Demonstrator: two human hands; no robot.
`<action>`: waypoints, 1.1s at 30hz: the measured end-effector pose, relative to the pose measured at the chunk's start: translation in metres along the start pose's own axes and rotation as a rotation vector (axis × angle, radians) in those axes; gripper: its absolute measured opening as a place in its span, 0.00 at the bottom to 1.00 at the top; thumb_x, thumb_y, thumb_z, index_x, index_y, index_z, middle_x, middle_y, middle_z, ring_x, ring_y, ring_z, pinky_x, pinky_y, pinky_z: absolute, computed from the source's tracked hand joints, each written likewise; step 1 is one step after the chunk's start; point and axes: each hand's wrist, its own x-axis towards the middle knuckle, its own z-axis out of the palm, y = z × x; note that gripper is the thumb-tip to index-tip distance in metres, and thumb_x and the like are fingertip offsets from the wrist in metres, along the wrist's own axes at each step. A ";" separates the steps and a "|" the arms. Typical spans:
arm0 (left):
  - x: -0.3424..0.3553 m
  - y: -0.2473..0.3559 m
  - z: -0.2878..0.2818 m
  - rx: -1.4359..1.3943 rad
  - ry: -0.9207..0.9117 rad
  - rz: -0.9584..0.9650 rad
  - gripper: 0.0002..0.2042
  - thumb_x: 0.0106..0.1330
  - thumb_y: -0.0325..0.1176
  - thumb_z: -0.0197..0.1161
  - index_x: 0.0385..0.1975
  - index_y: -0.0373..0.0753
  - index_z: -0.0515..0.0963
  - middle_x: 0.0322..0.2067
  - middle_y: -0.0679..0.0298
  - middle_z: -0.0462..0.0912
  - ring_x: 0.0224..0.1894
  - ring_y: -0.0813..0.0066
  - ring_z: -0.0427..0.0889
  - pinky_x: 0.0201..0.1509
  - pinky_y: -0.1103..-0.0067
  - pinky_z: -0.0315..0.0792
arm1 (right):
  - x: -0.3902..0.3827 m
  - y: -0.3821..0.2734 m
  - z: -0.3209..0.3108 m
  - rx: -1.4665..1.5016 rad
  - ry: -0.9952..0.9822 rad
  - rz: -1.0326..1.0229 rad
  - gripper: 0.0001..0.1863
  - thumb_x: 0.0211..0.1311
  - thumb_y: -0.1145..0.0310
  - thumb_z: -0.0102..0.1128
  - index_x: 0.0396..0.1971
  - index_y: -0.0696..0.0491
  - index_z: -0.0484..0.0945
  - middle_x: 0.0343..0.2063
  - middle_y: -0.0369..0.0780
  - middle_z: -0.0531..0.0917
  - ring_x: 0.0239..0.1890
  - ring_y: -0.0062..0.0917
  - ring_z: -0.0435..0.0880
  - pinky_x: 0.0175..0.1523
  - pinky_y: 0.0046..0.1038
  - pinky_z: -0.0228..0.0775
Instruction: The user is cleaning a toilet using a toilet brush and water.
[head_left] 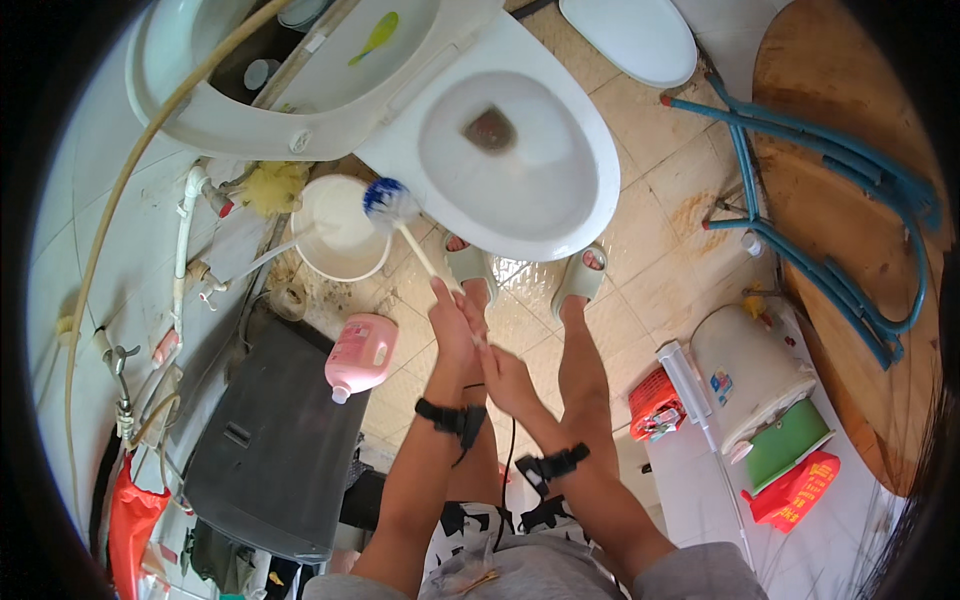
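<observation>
The left grip (453,325) is closed round the pale handle of a brush (416,249), and the right grip (510,383) is closed too, lower down at the handle's near end. The brush's blue-and-white head shows between a white bucket (330,262) and the toilet (604,175), though I cannot tell whether it touches the bucket's rim, while a pink bottle (362,350) is left of the hands

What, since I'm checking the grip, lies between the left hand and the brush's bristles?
In the head view, only bare, pale handle lies between the left hand and the bristles.
</observation>
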 end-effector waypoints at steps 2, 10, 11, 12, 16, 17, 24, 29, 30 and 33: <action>0.026 0.015 0.001 -0.060 0.000 0.004 0.28 0.69 0.63 0.41 0.16 0.45 0.57 0.09 0.71 0.52 0.06 0.78 0.51 0.08 0.79 0.46 | 0.032 -0.021 0.000 -0.110 0.003 -0.124 0.23 0.71 0.54 0.43 0.35 0.61 0.76 0.21 0.56 0.77 0.25 0.48 0.77 0.33 0.36 0.68; -0.020 -0.053 -0.014 0.047 0.027 -0.095 0.29 0.69 0.63 0.40 0.17 0.44 0.57 0.09 0.70 0.53 0.07 0.78 0.53 0.10 0.77 0.52 | -0.040 0.010 -0.035 -0.066 -0.048 0.045 0.20 0.71 0.56 0.45 0.29 0.59 0.73 0.19 0.54 0.75 0.24 0.50 0.77 0.28 0.40 0.66; -0.027 -0.068 -0.013 0.022 0.024 -0.121 0.29 0.69 0.63 0.40 0.17 0.44 0.57 0.09 0.70 0.53 0.07 0.78 0.52 0.10 0.77 0.51 | -0.051 0.022 -0.042 -0.071 -0.045 0.083 0.20 0.71 0.56 0.45 0.28 0.58 0.72 0.18 0.53 0.75 0.22 0.49 0.77 0.28 0.39 0.65; -0.034 -0.084 -0.010 -0.003 0.019 -0.151 0.29 0.70 0.63 0.40 0.16 0.44 0.57 0.09 0.70 0.53 0.07 0.77 0.52 0.09 0.78 0.51 | -0.060 0.035 -0.051 -0.123 -0.012 0.066 0.19 0.71 0.58 0.45 0.28 0.58 0.72 0.17 0.52 0.75 0.21 0.46 0.76 0.27 0.38 0.65; -0.073 -0.123 0.010 0.010 -0.039 -0.197 0.29 0.70 0.62 0.39 0.16 0.43 0.57 0.09 0.70 0.53 0.07 0.78 0.51 0.10 0.79 0.50 | -0.088 0.073 -0.090 -0.162 0.024 0.022 0.17 0.72 0.61 0.45 0.27 0.59 0.71 0.16 0.51 0.73 0.19 0.43 0.74 0.26 0.37 0.63; -0.079 -0.128 0.013 0.020 -0.086 -0.180 0.29 0.70 0.64 0.38 0.17 0.43 0.57 0.09 0.71 0.52 0.08 0.79 0.50 0.11 0.79 0.49 | -0.093 0.079 -0.096 -0.162 0.031 0.030 0.17 0.72 0.61 0.45 0.27 0.59 0.71 0.16 0.51 0.73 0.19 0.43 0.74 0.26 0.37 0.63; -0.083 -0.147 0.032 -0.001 -0.177 -0.178 0.28 0.71 0.62 0.37 0.17 0.45 0.58 0.09 0.72 0.52 0.08 0.82 0.49 0.12 0.81 0.49 | -0.101 0.077 -0.104 -0.135 0.120 0.047 0.16 0.72 0.64 0.43 0.30 0.60 0.72 0.20 0.52 0.74 0.23 0.45 0.77 0.28 0.37 0.66; -0.085 -0.181 0.061 0.272 -0.253 -0.231 0.26 0.72 0.57 0.40 0.17 0.43 0.60 0.09 0.70 0.55 0.07 0.82 0.52 0.10 0.82 0.49 | -0.100 0.117 -0.109 -0.027 0.326 0.051 0.17 0.72 0.62 0.42 0.33 0.59 0.74 0.23 0.55 0.76 0.26 0.50 0.76 0.30 0.42 0.66; -0.080 -0.181 0.073 0.306 -0.292 -0.171 0.26 0.72 0.57 0.41 0.17 0.43 0.60 0.09 0.70 0.56 0.07 0.82 0.53 0.10 0.82 0.49 | -0.092 0.121 -0.111 -0.018 0.336 0.051 0.17 0.72 0.62 0.42 0.33 0.59 0.74 0.23 0.55 0.76 0.26 0.50 0.76 0.30 0.42 0.66; -0.043 -0.159 0.109 0.459 -0.343 0.009 0.27 0.72 0.57 0.40 0.15 0.43 0.60 0.08 0.70 0.58 0.07 0.81 0.55 0.09 0.80 0.52 | -0.034 0.109 -0.116 0.073 0.381 -0.060 0.18 0.73 0.63 0.39 0.39 0.61 0.75 0.29 0.53 0.79 0.32 0.43 0.80 0.36 0.38 0.69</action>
